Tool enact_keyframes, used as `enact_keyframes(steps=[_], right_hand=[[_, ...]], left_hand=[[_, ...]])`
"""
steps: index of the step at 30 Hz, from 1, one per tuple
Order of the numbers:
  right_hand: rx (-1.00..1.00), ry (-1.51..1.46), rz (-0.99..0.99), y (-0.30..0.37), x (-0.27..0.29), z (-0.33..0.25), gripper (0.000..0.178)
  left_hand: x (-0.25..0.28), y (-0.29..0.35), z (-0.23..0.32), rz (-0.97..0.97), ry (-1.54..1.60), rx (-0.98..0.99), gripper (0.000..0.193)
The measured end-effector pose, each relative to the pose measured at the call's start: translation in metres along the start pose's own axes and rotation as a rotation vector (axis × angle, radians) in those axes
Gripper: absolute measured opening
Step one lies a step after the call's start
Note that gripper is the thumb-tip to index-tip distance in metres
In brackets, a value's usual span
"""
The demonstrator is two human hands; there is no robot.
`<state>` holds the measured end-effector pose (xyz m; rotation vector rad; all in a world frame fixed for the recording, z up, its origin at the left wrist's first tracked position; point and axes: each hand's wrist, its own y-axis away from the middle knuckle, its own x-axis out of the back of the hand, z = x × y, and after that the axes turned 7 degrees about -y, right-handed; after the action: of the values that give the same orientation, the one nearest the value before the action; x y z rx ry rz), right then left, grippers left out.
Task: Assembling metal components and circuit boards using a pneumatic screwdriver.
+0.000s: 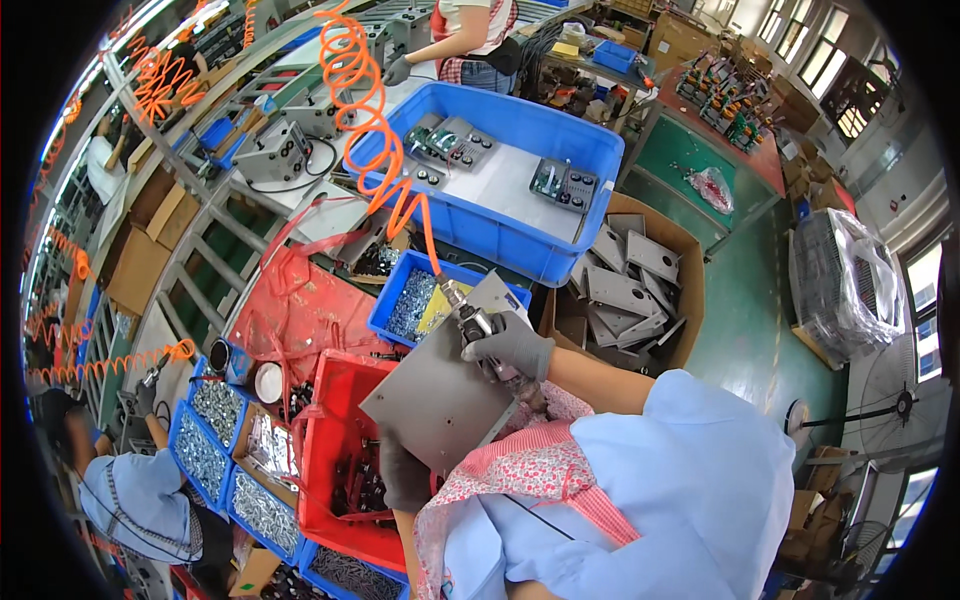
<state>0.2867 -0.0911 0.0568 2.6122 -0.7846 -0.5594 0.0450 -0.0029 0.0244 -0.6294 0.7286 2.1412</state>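
Note:
My right hand (508, 346), in a grey glove, is wrapped round an air screwdriver (474, 322). A coiled orange air hose (420, 225) runs up from the tool's end. Below the tool lies a grey sheet-metal panel (430, 395), tilted, with a few small holes. My left hand (405, 475), in a darker glove and somewhat blurred, is at the panel's lower left edge, over a red bin (320, 470) with dark parts in it. Its fingers do not show clearly, so whether it grips the panel is unclear.
A blue tub (480, 225) with assembled units stands ahead, and a small blue bin (410, 300) of screws sits nearer. Further screw bins (265, 505) are at left. A carton (690, 250) of metal panels stands at right. Co-workers (140, 500) are at left and far ahead.

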Motion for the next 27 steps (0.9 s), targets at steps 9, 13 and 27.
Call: enact_keyframes(steps=[9, 13, 27], right_hand=[[0.01, 0.0, 0.038, 0.004, 0.003, -0.003, 0.024], [-0.038, -0.006, 0.025, 0.015, -0.002, -0.016, 0.024], [0.01, -0.012, 0.04, 0.009, 0.005, -0.009, 0.02]], left_hand=[[-0.052, 0.007, 0.013, 0.114, -0.072, -0.045, 0.064], [-0.059, 0.01, 0.016, 0.074, 0.005, -0.065, 0.063], [-0.015, -0.002, -0.015, 0.109, 0.034, 0.107, 0.068]])
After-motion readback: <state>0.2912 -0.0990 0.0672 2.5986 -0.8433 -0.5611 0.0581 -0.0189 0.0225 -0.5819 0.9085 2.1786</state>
